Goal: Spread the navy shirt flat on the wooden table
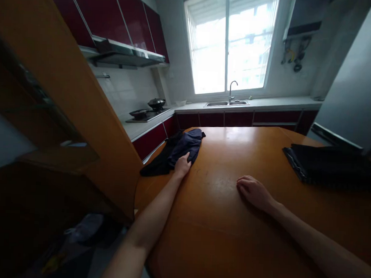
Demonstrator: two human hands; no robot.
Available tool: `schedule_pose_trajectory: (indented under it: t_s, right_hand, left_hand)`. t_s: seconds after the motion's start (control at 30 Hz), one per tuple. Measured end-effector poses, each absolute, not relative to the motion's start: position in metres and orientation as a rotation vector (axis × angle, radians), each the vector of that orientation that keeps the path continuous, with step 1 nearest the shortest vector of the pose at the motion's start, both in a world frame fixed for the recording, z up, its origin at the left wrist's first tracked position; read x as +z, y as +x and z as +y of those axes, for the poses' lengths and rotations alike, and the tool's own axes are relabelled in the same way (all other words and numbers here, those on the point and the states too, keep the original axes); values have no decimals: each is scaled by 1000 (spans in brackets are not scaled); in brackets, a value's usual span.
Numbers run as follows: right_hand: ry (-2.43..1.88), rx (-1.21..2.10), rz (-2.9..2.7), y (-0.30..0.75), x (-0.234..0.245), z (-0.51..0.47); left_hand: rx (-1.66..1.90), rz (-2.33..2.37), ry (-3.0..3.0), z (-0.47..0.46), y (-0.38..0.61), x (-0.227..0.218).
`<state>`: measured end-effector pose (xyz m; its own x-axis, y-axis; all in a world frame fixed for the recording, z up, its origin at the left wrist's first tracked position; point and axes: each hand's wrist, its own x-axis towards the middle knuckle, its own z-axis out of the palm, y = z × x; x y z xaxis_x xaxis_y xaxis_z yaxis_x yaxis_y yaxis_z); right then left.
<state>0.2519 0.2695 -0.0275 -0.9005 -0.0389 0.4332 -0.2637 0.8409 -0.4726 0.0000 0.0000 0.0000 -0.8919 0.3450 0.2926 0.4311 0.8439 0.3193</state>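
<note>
A dark garment (187, 144), navy over black, lies crumpled along the left edge of the wooden table (224, 235). My left hand (182, 165) is stretched out to its near right side, with the fingers closed on the cloth and the thumb pointing forward. To the right, my right hand (253, 191) rests on the tabletop with its fingers curled together and nothing visible in them. Folded dark cloth (328, 165) lies in a flat pile at the table's right side, apart from both hands.
A wooden cabinet (112, 131) with shelves stands close on the left. Beyond the table are a hob (148, 115) with pans, a sink (226, 104) under the window and a white counter (276, 103). A large grey appliance (350, 84) stands at the right.
</note>
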Motion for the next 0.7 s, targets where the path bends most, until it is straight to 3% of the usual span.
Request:
schedule_pose_trajectory:
  t_s: [0.23, 0.7]
  right_hand:
    - [221, 794, -2612, 252, -27, 271]
    - [214, 803, -2642, 250, -25, 274]
  left_hand:
    - [-495, -2848, -477, 6, 8, 5]
    - [-383, -2844, -862, 51, 78, 11]
